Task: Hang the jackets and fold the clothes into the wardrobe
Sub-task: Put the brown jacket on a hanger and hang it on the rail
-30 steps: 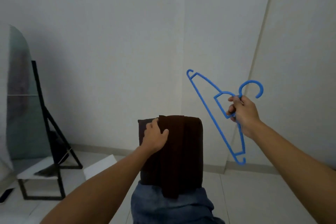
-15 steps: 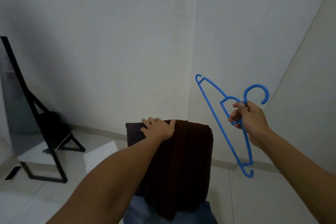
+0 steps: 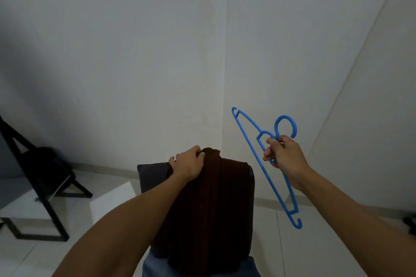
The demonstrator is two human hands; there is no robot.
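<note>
1. We have the left hand [image 3: 189, 164] gripping the top fold of the dark brown garment [image 3: 216, 209], fingers curled over a bunched ridge of cloth. The garment lies draped over the back of a dark chair [image 3: 153, 175], with a blue denim piece [image 3: 155, 267] showing below it.

2. Our right hand [image 3: 284, 156] is clenched around the neck of the blue hanger [image 3: 267, 177], just under its hook. The hanger hangs tilted in the air, well to the right of the garment and touching nothing else.

3. The step in hand, as we judge it, is lifting the garment off the chair so it can go on the hanger. We should raise the cloth straight up until it clears the chair back — a sideways pull could drag the denim piece along.

4. Before threading, we would find the collar or shoulder seam; the bunched fold we hold may not be the collar, and the pictures do not show which part it is.

5. We would level the hanger, then slip one arm into a shoulder, then the other.

6. No wardrobe is in view, only pale walls and a black stand [image 3: 33, 175] at the left.
</note>
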